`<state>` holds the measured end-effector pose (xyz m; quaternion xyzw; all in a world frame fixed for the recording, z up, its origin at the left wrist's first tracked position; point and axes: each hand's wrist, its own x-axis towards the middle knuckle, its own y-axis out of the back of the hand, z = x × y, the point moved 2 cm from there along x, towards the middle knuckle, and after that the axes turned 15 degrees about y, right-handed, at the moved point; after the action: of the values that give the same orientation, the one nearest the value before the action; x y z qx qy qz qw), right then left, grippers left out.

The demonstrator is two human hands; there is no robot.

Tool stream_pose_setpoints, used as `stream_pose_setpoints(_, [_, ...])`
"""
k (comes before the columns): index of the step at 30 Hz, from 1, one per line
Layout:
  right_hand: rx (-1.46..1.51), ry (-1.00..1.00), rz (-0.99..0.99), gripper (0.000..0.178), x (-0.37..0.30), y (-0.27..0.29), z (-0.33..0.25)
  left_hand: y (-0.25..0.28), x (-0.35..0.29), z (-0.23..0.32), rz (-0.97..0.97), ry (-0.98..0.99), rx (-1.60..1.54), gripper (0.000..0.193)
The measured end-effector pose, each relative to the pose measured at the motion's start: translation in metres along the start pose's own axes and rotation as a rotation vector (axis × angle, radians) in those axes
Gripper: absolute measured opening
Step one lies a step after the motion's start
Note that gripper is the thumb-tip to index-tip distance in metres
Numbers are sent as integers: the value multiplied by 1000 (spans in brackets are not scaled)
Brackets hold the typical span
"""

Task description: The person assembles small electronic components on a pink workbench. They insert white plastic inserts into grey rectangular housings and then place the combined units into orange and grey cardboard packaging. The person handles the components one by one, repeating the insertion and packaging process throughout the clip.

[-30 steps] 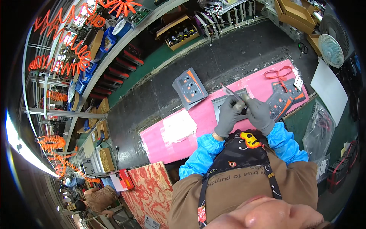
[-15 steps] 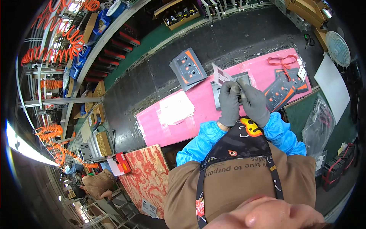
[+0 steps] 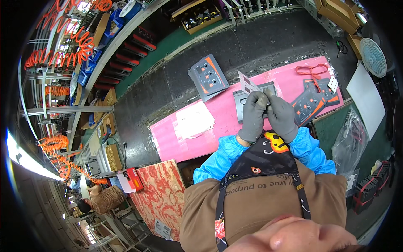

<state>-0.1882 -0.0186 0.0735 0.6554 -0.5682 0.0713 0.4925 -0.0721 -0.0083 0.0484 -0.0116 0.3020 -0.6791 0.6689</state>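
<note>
Both of my hands wear grey gloves and meet fingertip to fingertip above the pink mat [image 3: 224, 132]. My left hand [image 3: 253, 116] is closed on a small white label sheet [image 3: 247, 82] with dark printed blocks, which sticks up past the fingers. My right hand [image 3: 281, 117] is pinched shut against the left fingertips; whatever lies in its pinch is hidden. Under the hands is a grey rectangular panel [image 3: 241, 106], partly covered by them. Right of it lie dark grey and orange panels [image 3: 307, 110] with round openings.
A stack of similar panels [image 3: 208, 77] stands beyond the mat. White sheets [image 3: 194, 120] lie on the mat's left part, a red strap [image 3: 311, 69] at its far right. At the right are a fan [image 3: 372, 57] and a clear plastic bag [image 3: 350, 140]. A co-worker [image 3: 107, 199] is at lower left.
My hands have shifted slightly, with the fingertips drawn closer together, and the label sheet has moved a little to the right. The co-worker in the background has changed posture.
</note>
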Motion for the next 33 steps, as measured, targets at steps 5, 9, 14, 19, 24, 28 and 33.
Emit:
stream_pose_setpoints(5, [-15,8,1,54,1,-2,-1,-4,-7,8,104,-57,82,32])
stream_pose_setpoints(9, [-49,7,-25,57,2,-4,-3,-5,-12,15,297,-353,408,26])
stream_pose_setpoints(14, [230,-128,-56,52,0,-1,-1,-1,-18,29,310,-171,400,18])
stream_pose_setpoints(19, [789,-441,97,42,7,-1,-15,2,-20,46,296,-174,529,16])
stream_pose_setpoints(24, [864,-819,72,35,16,6,5,32,-4,25,82,16,168,20])
stream_pose_setpoints(28, [879,-921,217,35,0,1,44,78,-6,17,-70,28,-183,26])
stream_pose_setpoints(33, [841,-979,331,34,-27,1,89,148,-20,6,77,3,-444,25])
